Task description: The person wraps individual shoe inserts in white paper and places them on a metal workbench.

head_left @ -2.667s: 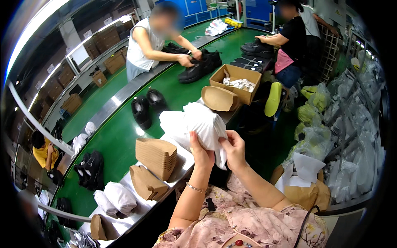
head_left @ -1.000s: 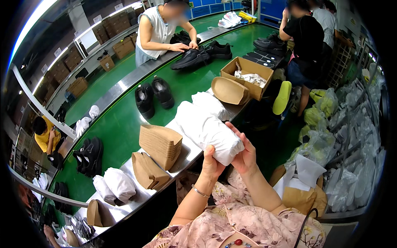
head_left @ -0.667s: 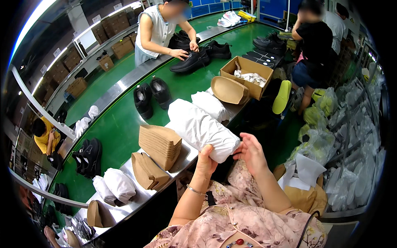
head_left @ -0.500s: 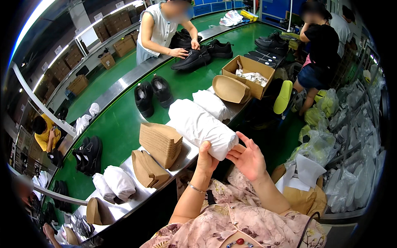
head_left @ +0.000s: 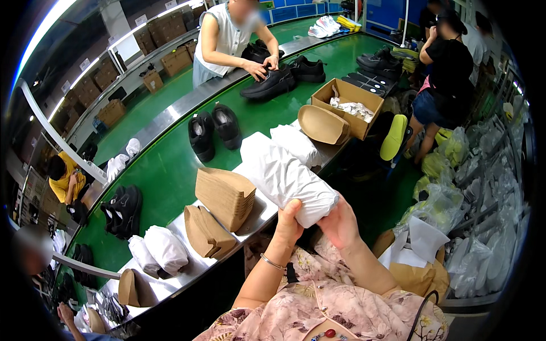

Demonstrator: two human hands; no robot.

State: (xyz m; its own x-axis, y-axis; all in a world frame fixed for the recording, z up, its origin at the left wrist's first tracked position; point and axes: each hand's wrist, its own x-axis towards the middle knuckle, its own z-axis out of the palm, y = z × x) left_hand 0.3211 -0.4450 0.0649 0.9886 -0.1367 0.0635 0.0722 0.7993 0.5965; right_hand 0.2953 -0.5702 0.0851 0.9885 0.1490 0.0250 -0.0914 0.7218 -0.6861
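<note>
Bundle (head_left: 284,176), white, left hand (head_left: 289,225) still clasping, right hand (head_left: 342,224) now cupped against it

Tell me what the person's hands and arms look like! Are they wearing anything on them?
Both the left hand and the right hand are bare, with no gloves. A thin, shiny, silver-coloured bracelet goes round the left wrist, and none shows on the right one. The forearms are uncovered too, below a pink top with a flowery pattern.
</note>
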